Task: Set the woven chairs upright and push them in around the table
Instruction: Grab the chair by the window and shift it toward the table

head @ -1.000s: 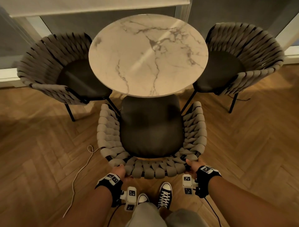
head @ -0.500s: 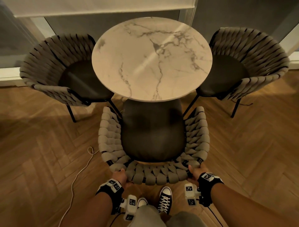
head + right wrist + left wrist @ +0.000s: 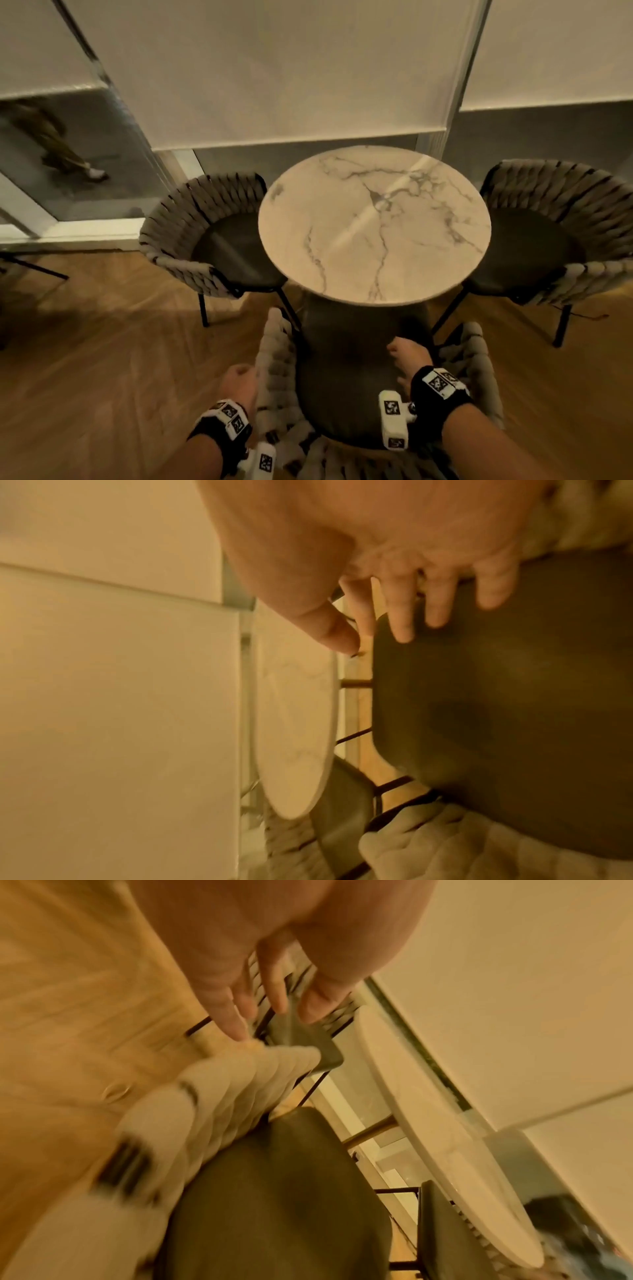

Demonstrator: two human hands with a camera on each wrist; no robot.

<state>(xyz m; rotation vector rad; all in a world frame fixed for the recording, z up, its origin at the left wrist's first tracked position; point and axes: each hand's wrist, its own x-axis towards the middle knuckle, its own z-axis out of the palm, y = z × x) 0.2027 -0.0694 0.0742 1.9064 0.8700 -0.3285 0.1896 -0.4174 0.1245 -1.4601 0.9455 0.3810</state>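
All three grey woven chairs point(image 3: 346, 387) were seen upright and tucked against the round white marble table point(image 3: 374, 224), so little was judged left, with the left hand point(image 3: 238, 380) and right hand point(image 3: 409, 356) loosely open, nothing held.

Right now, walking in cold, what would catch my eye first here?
Probably the round marble table in the middle, veined grey, with three woven chairs tucked around it. The nearest chair sits right below the viewer, its dark seat slid under the tabletop. Above it hang the left hand and right hand, fingers loose, gripping nothing.
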